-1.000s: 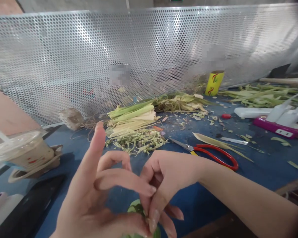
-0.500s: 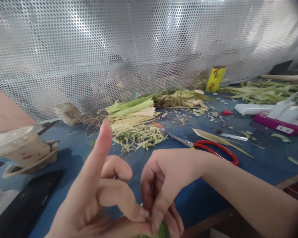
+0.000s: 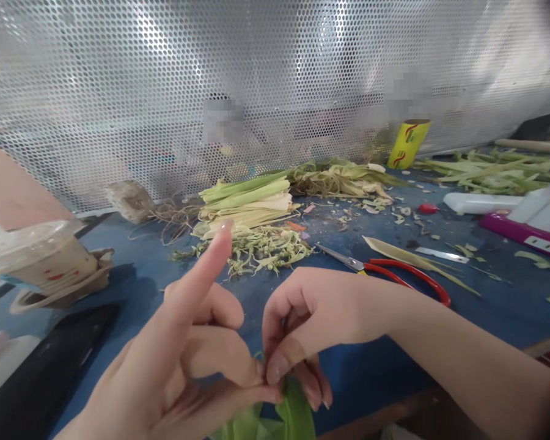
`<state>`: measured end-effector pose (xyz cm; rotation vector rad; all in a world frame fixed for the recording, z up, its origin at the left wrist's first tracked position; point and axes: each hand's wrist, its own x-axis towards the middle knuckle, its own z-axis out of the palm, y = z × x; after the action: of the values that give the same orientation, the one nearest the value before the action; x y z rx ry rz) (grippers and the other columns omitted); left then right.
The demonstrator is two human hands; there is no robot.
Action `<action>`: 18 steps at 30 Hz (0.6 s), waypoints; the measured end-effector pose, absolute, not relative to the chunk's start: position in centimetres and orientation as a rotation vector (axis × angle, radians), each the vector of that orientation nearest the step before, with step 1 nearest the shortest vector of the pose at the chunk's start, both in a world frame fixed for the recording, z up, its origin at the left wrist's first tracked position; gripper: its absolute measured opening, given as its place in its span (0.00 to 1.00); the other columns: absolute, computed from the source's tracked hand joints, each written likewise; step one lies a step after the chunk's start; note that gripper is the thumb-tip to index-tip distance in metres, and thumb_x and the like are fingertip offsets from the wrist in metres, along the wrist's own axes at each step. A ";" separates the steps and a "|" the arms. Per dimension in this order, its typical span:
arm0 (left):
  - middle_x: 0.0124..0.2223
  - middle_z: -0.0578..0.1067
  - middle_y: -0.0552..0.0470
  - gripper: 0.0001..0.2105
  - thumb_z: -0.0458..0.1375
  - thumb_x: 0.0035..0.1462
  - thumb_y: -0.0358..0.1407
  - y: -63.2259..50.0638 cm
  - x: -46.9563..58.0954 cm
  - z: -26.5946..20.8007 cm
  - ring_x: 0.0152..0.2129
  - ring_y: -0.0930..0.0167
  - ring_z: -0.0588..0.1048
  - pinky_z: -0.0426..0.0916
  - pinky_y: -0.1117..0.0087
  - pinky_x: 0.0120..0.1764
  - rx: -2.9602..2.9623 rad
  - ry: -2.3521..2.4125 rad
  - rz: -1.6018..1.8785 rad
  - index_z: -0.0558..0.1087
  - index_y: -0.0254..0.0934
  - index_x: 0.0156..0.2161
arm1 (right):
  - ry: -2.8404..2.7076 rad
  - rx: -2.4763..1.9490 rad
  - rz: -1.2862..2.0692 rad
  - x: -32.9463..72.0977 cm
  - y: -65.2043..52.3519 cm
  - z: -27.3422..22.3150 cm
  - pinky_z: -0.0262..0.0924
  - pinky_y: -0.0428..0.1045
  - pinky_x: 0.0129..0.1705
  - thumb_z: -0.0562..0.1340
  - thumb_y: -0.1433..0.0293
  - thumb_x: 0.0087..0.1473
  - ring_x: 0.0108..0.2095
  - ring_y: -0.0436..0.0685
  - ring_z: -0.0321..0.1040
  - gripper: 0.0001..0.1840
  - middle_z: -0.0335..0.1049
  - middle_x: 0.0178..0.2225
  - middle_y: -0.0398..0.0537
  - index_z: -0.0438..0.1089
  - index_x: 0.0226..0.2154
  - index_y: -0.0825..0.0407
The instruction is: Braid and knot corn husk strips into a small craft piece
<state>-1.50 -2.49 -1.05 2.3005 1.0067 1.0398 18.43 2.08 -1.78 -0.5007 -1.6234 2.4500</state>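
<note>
Low in the middle of the head view, a green leafy strip [image 3: 297, 412] hangs folded beneath my fingertips. My left hand [image 3: 178, 348] pinches it between thumb and a bent finger, while another finger points up. My right hand [image 3: 302, 330] bends down from the right, its thumb and fingers pinched on the same green piece beside the left fingertips. The exact pinch point is partly hidden by the fingers. Beyond my right wrist lie red-handled scissors [image 3: 407, 275], near a pale dry husk strip [image 3: 407, 260].
Stacked husk strips [image 3: 247, 201] and curly green scraps [image 3: 266, 247] lie behind my hands. A lidded drink cup [image 3: 46, 256] and a black flat object [image 3: 41, 360] are at left. A yellow tube [image 3: 409, 144], a blade [image 3: 442, 254] and a purple-based device [image 3: 522, 235] stand or lie at right.
Both hands have risen slightly in the view, still pinched together. More of the green strip shows below them. The camera view has shifted a little.
</note>
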 end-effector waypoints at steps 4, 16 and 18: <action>0.18 0.73 0.66 0.41 0.57 0.50 0.40 -2.1 -1.2 -0.6 0.25 0.74 0.74 0.73 0.73 0.39 2.303 0.932 1.006 0.33 0.54 0.61 | -1.616 -0.545 2.391 18.6 2.2 -1.4 0.64 0.37 0.21 0.63 0.77 0.46 0.15 0.43 0.65 0.02 0.66 0.15 0.38 0.68 0.26 0.59; 0.16 0.72 0.62 0.39 0.55 0.52 0.37 -1.6 -0.6 -0.3 0.28 0.68 0.72 0.72 0.71 0.33 2.647 1.353 1.229 0.36 0.45 0.62 | -1.396 -0.584 2.260 18.1 2.4 -1.8 0.66 0.41 0.22 0.65 0.71 0.46 0.16 0.46 0.68 0.08 0.69 0.15 0.42 0.66 0.23 0.59; 0.17 0.72 0.61 0.38 0.54 0.52 0.37 -1.6 -0.6 -0.8 0.28 0.68 0.72 0.71 0.72 0.29 2.691 1.433 1.232 0.36 0.45 0.62 | -1.419 -0.683 2.155 18.0 2.4 -1.8 0.65 0.41 0.21 0.63 0.72 0.47 0.16 0.46 0.67 0.08 0.68 0.14 0.41 0.65 0.22 0.59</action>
<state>-0.58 -1.61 -0.76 2.6914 1.4328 1.2318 17.95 2.38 -1.77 -0.6826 -1.4194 2.1550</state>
